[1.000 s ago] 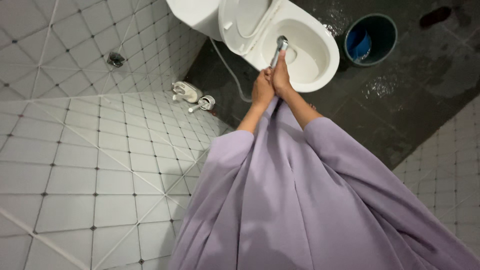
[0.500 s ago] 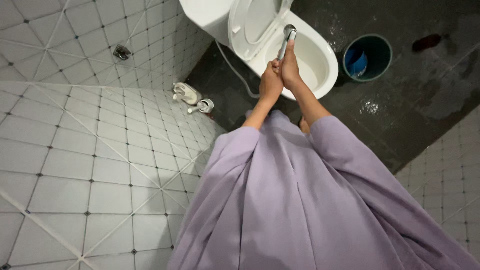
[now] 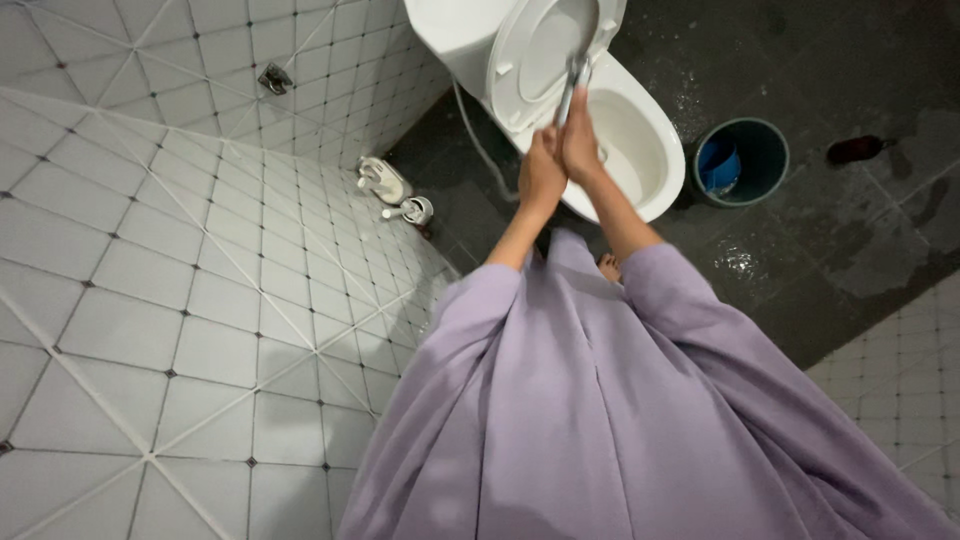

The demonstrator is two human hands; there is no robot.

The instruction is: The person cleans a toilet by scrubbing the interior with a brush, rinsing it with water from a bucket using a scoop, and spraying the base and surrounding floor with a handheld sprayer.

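Note:
Both hands grip a chrome bidet sprayer [image 3: 573, 82] held out over a white toilet bowl [image 3: 640, 150]. My left hand [image 3: 541, 170] wraps the lower part of its handle. My right hand [image 3: 581, 142] is closed on the handle just above, thumb along the stem. The sprayer head points toward the back of the bowl, near the raised white seat and lid [image 3: 540, 50]. A pale hose [image 3: 478, 140] runs from the sprayer down beside the toilet base. Loose lilac sleeves [image 3: 600, 400] cover both arms.
White tiled wall [image 3: 180, 300] fills the left. A small fitting [image 3: 272, 77] is set in it. A white bottle [image 3: 383, 180] and a small cup-shaped object [image 3: 413, 210] lie at the wall's foot. A teal bucket [image 3: 745, 160] with a blue scoop stands right of the toilet on wet dark floor [image 3: 830, 250].
My hands have carried the sprayer from the middle of the bowl toward its back rim. The view has tilted, so toilet and bucket sit lower and further right in frame.

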